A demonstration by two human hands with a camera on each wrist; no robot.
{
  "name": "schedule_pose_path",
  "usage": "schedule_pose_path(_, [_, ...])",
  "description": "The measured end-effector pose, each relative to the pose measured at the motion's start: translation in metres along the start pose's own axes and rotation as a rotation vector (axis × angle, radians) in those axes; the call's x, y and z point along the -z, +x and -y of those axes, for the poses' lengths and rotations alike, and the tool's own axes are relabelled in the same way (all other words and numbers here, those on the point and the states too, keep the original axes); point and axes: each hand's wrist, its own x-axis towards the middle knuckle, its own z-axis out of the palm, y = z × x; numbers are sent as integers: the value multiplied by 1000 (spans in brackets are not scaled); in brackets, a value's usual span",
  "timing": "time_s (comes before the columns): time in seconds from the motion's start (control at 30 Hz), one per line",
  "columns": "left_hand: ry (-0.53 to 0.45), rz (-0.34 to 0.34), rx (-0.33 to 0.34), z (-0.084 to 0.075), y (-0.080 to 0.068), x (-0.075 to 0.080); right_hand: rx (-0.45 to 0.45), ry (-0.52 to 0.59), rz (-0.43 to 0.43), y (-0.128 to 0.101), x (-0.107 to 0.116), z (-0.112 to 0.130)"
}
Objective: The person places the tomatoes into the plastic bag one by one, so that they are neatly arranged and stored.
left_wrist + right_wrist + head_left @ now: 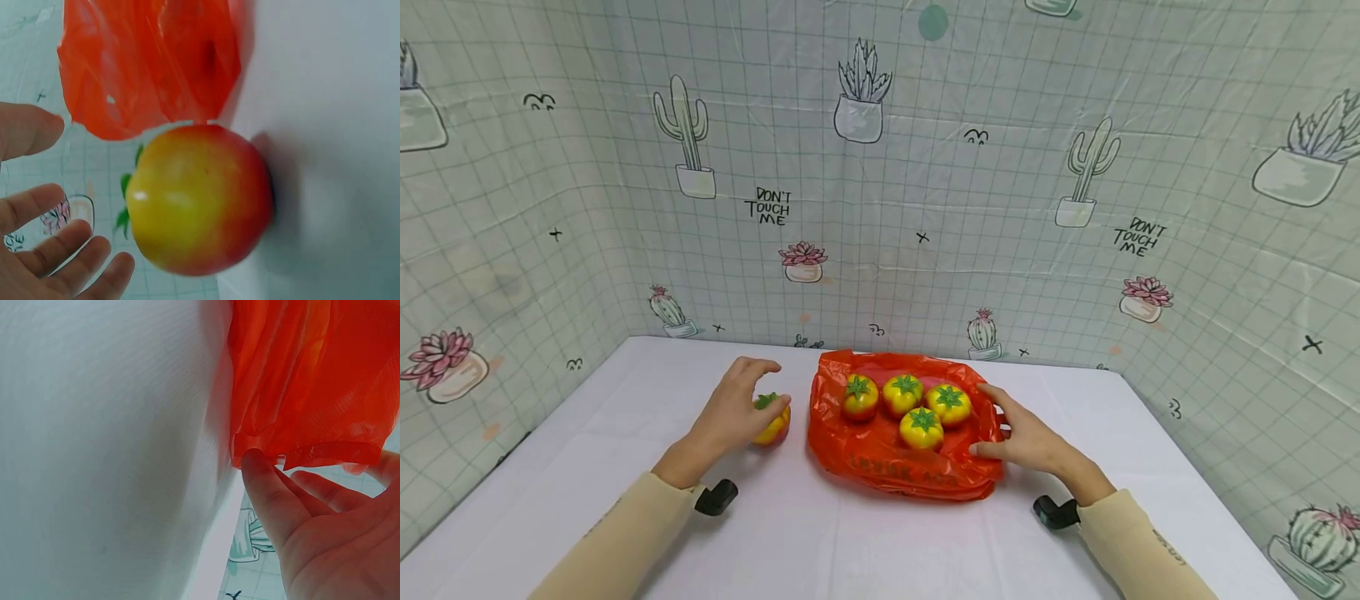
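Note:
On the white table stands an open red plastic bag (895,467) with several yellow-and-red tomatoes (949,404) inside, their green leafy tops facing up. Left of the bag sits a single tomato (772,427), shown large in the left wrist view, yellow shading to red (200,200). My left hand (736,406) hovers over this tomato with fingers spread, apart from it in the left wrist view. At the bag's right side is my right hand (1026,435), its fingers extended and spread. Its thumb touches the bag's edge (312,453) in the right wrist view; some fingers are partly hidden behind the plastic.
A white cloth covers the table (760,533). Behind and at both sides hangs a gridded curtain (917,192) printed with cacti and potted plants. Black wrist devices (717,497) sit below both hands.

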Motion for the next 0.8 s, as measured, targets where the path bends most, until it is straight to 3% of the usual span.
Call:
schedule_pose_path(0.5, [-22, 167, 50, 21, -7, 2, 19, 9, 1, -1, -1, -1])
schedule_pose_path(0.8, [-62, 205, 40, 26, -10, 2, 18, 11, 6, -2, 0, -2])
